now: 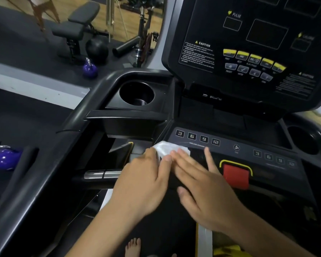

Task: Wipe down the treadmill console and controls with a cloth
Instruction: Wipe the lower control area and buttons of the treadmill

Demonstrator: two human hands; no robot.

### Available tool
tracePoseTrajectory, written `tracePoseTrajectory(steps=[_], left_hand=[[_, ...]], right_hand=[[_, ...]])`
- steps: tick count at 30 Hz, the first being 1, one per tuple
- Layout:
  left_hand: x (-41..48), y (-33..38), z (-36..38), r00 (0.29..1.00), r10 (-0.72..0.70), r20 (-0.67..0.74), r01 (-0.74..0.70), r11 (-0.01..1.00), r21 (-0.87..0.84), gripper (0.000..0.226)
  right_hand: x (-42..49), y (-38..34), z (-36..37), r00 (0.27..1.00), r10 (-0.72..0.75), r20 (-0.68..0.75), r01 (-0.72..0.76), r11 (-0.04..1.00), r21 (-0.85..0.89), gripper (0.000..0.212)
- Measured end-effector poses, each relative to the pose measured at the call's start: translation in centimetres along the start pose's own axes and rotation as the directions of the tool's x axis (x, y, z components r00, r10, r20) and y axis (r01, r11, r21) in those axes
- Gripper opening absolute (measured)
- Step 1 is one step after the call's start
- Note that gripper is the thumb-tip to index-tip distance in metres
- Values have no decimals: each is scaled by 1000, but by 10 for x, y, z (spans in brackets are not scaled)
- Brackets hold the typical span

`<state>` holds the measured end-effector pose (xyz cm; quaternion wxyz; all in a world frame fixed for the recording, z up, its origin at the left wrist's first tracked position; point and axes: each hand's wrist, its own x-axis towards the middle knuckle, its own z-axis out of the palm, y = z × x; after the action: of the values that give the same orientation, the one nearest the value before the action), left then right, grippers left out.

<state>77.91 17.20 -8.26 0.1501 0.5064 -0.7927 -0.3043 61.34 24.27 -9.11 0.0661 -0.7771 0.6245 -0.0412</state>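
**Where the cloth meets the control deck: treadmill console, left to right**

As the head view is read from its left edge, the items stand as follows.

- Purple kettlebell: on the dark floor beyond the treadmill, near a black ball and a padded bench.
- Left cup holder: round well, set in the console's left wing.
- Metal grip bar: horizontal, just left of the left hand.
- Left hand: palm down, fingers curled over the cloth's near-left edge, thumb closed against it, grasping it.
- Cloth: white, bunched, lying at the left end of the lower control deck, just below the incline keys marked 3, 6, 9, 12. It juts out beyond the left fingertips.
- Right hand: released, fingers straight and spread, middle fingertips laid on the cloth's right edge, forefinger lifted clear of it.
- Red stop button: yellow-framed, just right of the right hand.
- Upper display panel: dark, with yellow keys.
- Right cup holder: at the far right.
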Motion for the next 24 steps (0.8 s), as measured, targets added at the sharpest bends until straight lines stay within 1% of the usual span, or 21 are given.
tracePoseTrajectory(steps=[2,4,6,8,9,11,13,14,15,18,20,22,24], left_hand=[[7,6,6,999,44,-16,-43,999,23,46],[30,11,15,995,102,15,-102,995,-10,50],[54,14,22,986,164,4,-164,986,-32,55],[61,15,21,981,195,-14,-195,980,-33,55],[54,13,19,979,202,-22,-202,979,-10,54],[29,9,17,978,208,-22,-205,974,97,56],[7,5,17,987,156,27,-158,970,183,69],[7,5,19,990,137,26,-140,969,205,74],[12,6,20,988,151,14,-151,964,221,75],[48,12,27,958,285,5,-280,939,202,64],[81,19,23,963,266,35,-268,946,183,60],[97,23,18,961,269,68,-277,925,260,61],[88,25,19,952,297,75,-305,895,327,60]], right_hand=[[4,12,-3,1000,14,-3,-14,1000,-8,58],[25,25,-11,996,89,-33,-89,996,-14,58],[50,33,-20,984,173,-50,-174,985,-13,62],[59,33,-23,975,211,-68,-211,978,3,66],[56,27,-22,976,204,-70,-204,979,10,66],[34,13,-15,985,153,-73,-153,988,10,62],[8,4,-7,990,119,-69,-119,993,4,57],[2,5,-5,991,117,-70,-117,993,0,56],[2,8,-5,990,119,-71,-119,993,-5,55],[27,20,-15,979,182,-89,-184,983,-8,57],[49,26,-26,967,245,-68,-245,969,7,60],[57,31,-32,961,277,-27,-276,961,14,57],[44,32,-33,966,257,-29,-257,966,18,56]])
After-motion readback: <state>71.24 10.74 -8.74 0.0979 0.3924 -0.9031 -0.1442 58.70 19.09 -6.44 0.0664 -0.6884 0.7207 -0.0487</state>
